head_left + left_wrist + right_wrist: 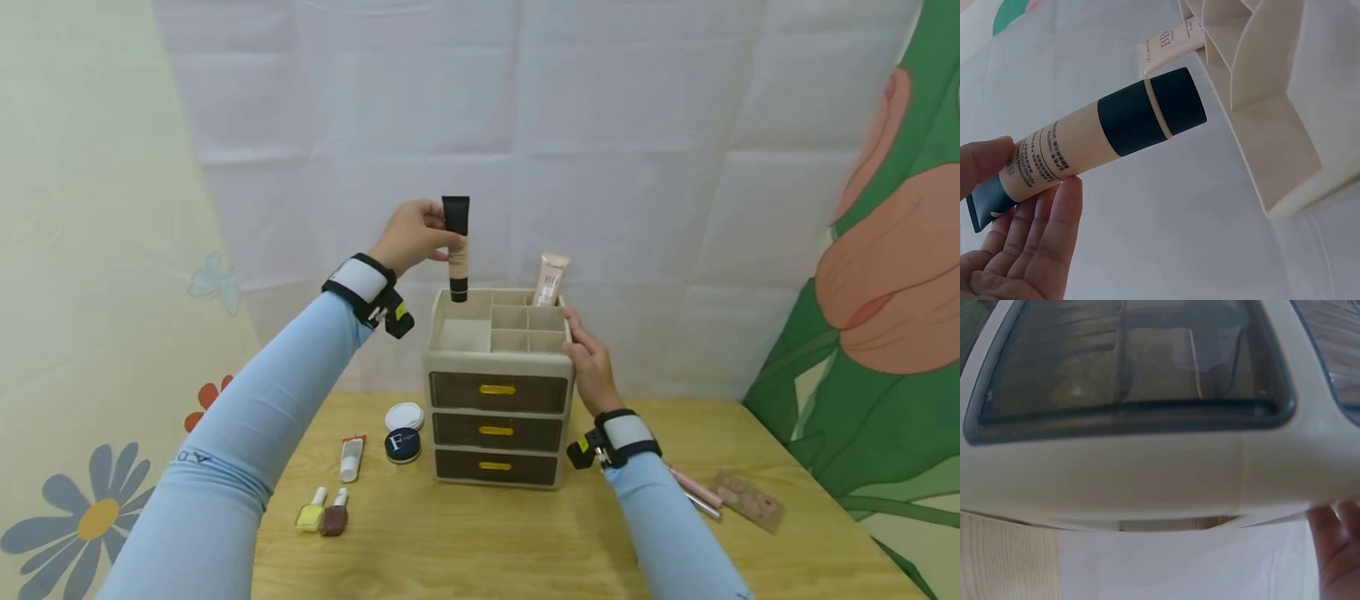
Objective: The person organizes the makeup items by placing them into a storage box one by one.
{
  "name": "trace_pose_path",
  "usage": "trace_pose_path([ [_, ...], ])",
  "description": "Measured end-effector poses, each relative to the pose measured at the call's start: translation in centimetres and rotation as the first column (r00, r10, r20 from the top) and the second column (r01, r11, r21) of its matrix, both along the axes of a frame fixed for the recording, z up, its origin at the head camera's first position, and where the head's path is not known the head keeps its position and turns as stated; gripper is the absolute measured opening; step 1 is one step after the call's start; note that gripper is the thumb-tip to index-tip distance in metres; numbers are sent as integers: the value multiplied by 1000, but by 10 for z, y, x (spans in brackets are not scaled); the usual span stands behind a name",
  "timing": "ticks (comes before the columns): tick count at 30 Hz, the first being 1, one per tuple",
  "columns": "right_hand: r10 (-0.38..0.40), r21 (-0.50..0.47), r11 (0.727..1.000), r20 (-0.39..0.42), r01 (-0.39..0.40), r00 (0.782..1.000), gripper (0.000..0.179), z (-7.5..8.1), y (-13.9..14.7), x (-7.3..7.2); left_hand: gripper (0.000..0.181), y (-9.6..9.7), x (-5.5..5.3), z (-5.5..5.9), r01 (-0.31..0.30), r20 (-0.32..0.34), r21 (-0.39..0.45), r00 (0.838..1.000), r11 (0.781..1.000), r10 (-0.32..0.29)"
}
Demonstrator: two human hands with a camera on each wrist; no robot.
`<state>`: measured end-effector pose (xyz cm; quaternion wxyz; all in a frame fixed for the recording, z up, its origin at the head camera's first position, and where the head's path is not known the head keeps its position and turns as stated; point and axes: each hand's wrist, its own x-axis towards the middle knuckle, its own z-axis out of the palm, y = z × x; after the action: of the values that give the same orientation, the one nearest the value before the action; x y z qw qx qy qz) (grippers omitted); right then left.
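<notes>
My left hand (416, 237) pinches a foundation tube (458, 259) between thumb and fingers, near its crimped end. The beige tube with black ends hangs upright, cap down, over the back left of a cream cosmetics organizer (498, 360). In the left wrist view the tube's black cap (1147, 111) points toward the organizer's open top. My right hand (592, 367) rests against the organizer's upper right side with its fingers along the edge; in the right wrist view only some fingers (1332, 540) show. A pale BB cream tube (552, 279) stands tilted in a back right compartment.
Left of the organizer lie a white round case (404, 416), a navy round case (402, 446), a small white tube (351, 458) and two nail polish bottles, yellow (309, 517) and dark red (334, 518). Right of it are a pink pen-like tube (697, 487) and a flat palette (748, 502).
</notes>
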<state>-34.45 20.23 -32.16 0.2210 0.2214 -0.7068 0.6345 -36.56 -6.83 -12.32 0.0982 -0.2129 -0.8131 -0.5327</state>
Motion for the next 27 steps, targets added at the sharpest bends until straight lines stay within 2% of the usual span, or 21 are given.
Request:
trace_pose_path([
  [7,18,-11,1000,-29,-18,999,52,1,-3,1,35,24,-15,2,-3,-19,-16,1000,1000,3],
  [16,1,11,1000,-16,-1,1000,52,2,-8,2,35,47,-26,1,-12,-91,-125,996,992,1],
  [22,4,17,1000,-10,-4,1000,52,2,-10,0,35,58,-35,-7,-58,-96,-212,995,976,39],
  [27,9,12,1000,4,-9,1000,52,1,-9,0,36,64,-37,-18,-59,-73,-282,997,958,40],
])
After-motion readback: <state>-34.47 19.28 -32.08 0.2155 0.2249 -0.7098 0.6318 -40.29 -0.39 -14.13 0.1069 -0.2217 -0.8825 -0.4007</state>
